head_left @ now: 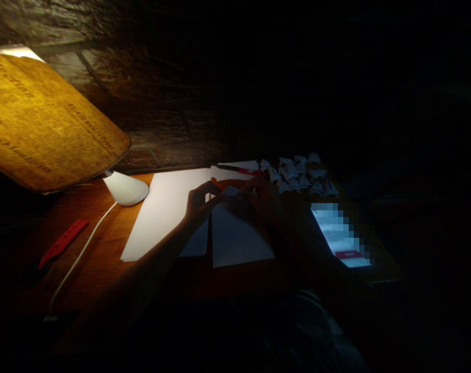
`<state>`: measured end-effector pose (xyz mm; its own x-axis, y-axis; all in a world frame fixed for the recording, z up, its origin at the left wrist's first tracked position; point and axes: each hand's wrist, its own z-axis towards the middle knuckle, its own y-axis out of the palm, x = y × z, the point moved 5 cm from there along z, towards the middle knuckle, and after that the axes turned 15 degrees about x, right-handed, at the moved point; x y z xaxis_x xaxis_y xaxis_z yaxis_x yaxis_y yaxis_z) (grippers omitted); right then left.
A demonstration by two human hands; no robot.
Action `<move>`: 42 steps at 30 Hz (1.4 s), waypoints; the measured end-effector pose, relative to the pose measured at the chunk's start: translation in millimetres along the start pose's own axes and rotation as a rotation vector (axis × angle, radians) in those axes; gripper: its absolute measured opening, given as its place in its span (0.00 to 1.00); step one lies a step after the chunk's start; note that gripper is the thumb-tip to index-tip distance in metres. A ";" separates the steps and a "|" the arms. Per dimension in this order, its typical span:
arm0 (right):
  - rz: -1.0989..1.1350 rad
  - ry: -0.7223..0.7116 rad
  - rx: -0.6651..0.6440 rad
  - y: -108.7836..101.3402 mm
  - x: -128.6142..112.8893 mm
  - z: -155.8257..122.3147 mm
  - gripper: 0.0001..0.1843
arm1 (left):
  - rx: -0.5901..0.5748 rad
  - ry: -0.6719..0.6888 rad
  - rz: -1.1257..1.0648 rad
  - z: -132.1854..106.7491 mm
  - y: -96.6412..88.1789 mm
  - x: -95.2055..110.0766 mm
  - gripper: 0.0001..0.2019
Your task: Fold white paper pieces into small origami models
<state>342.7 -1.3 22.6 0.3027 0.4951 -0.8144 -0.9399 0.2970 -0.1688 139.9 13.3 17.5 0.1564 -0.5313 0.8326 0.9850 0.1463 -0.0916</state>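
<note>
My left hand [200,201] pinches the left edge of a small white piece of paper [231,191] between thumb and fingers. At the paper's right edge the fingers of my right hand [261,197] are closed on it, dim in shadow. Both hands hover over a white sheet [239,241] lying on the wooden table [103,254]. Beside that sheet, to the left, lies a stack of white paper [169,217]. Poor light hides the small paper's exact folds.
Several folded white paper pieces [297,175] are heaped at the back right. A lit phone [340,235] lies below them. On the left stand a lamp [126,189] with a printed shade [52,124], its white cable [83,246] and a red perforated object [64,239]. A red-and-black tool [241,169] lies behind my hands.
</note>
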 end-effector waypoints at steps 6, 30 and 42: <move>0.069 0.147 -0.008 2.5 14.0 -1.5 0.07 | -0.012 -0.086 -0.055 -1.0 1.9 -1.6 0.15; 0.171 0.231 0.046 7.2 11.4 -4.4 0.08 | -0.055 -0.044 -0.029 -7.6 7.9 -1.3 0.13; -0.070 0.082 0.003 1.7 4.7 -2.3 0.04 | -0.018 0.163 0.130 -5.0 6.8 4.8 0.04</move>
<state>342.2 -0.3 17.1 0.3540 0.4048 -0.8431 -0.9162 0.3311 -0.2257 147.7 7.6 18.1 0.2908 -0.6371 0.7139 0.9566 0.2081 -0.2039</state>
